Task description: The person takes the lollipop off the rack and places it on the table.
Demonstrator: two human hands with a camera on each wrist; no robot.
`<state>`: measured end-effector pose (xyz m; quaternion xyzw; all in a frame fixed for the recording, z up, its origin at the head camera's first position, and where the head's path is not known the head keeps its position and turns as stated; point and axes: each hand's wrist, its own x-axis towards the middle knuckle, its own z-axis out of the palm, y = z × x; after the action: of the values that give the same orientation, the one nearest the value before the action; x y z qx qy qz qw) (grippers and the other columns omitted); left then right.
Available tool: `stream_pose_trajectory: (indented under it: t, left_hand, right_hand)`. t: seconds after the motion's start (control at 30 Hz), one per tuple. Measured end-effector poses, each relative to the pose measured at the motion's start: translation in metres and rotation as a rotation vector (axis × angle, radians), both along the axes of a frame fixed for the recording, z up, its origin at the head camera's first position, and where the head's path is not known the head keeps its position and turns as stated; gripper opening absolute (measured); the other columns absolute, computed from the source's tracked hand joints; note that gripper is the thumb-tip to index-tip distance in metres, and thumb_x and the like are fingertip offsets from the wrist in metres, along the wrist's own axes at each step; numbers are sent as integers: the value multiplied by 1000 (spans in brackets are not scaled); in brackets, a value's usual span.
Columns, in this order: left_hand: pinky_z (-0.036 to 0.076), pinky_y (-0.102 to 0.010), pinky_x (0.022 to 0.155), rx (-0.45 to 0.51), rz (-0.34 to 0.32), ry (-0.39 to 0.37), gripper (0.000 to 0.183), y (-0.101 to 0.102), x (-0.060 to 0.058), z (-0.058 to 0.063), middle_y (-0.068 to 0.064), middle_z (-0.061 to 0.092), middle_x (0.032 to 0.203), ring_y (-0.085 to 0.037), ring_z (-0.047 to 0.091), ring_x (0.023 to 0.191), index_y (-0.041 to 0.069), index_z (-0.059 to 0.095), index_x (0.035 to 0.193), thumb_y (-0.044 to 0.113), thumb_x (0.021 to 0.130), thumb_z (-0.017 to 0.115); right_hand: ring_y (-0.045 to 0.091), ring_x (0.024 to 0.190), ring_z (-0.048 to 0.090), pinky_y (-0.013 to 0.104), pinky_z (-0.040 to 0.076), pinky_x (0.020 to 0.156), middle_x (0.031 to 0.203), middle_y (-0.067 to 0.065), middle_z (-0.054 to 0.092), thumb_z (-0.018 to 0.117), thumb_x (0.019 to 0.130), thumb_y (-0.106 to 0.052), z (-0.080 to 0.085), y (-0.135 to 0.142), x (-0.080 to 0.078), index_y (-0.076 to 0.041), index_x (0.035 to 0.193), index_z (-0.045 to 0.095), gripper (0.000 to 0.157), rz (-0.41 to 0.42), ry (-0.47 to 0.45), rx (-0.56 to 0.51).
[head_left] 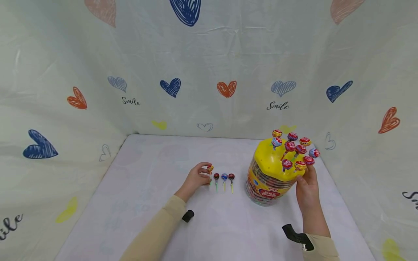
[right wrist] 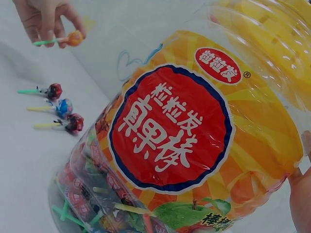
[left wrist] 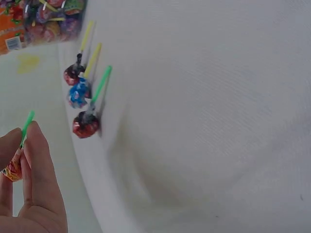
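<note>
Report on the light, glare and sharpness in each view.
Head view: soft, fairly even light, with fine print on the jar too small to read; left wrist view: rather dim and soft, a faint shadow beside the loose green-stick lollipop; right wrist view: large characters on the label legible, pale reflections on the jar's clear plastic.

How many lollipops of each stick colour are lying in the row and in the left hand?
Green-stick lollipops: 2 (one lying, one in the left hand)
Yellow-stick lollipops: 2 (both lying)
Total: 4
</note>
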<state>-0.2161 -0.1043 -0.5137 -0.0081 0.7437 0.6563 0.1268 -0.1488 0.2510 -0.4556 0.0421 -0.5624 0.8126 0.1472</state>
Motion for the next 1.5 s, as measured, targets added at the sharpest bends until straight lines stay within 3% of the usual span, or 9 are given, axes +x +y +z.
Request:
stream_pose_trajectory:
  t: [0.3, 0.5, 0.93, 1.2, 1.33, 1.5]
  left_hand:
    - [58, -33, 66, -106, -14, -53, 61, -12, -11, -22, -14, 59, 99, -20, 64, 77, 7, 55, 132, -17, 78, 69]
    - [58, -33, 61, -143, -24, -98, 62, -12, -13, -29, -13, 58, 93, -19, 61, 70, 5, 57, 129, -19, 74, 71]
    - [57, -31, 58, -265, -31, -60, 61, -6, -14, -35, -10, 58, 87, -18, 61, 65, 5, 59, 127, -16, 72, 75]
    - [54, -28, 57, -432, -84, 3, 61, -6, -16, -34, -6, 59, 84, -16, 58, 65, 6, 60, 127, -9, 71, 81]
    - [49, -27, 60, -525, -114, 43, 61, -7, -17, -33, -3, 59, 83, -16, 54, 70, 9, 61, 126, -2, 71, 84]
    - [50, -31, 69, -531, -115, 55, 61, -11, -18, -29, -3, 61, 88, -18, 56, 77, 10, 61, 127, 0, 72, 84]
  right_hand:
    - [15, 140, 23, 33, 14, 118, 154, 2, 27, 47, 100, -1, -1, 1, 0, -19, 151, 36, 55, 6, -6, -9]
    - [15, 141, 20, 32, 15, 118, 155, 1, 24, 48, 100, -1, -1, 1, 1, -21, 152, 34, 57, 11, -15, -8]
    - [15, 140, 23, 31, 17, 117, 155, 2, 25, 47, 101, -2, -3, 2, 0, -20, 152, 34, 56, 25, 1, -13]
    - [15, 140, 24, 34, 15, 118, 155, 2, 26, 47, 100, -2, -2, 2, -1, -20, 151, 34, 55, 26, -4, -8]
    - [15, 140, 24, 33, 16, 117, 154, 2, 25, 47, 101, -2, -1, 2, -1, -20, 151, 35, 55, 27, -6, -12]
    - [15, 139, 25, 31, 18, 117, 154, 2, 25, 47, 101, -3, -1, 2, -1, -20, 151, 35, 55, 28, -5, -18]
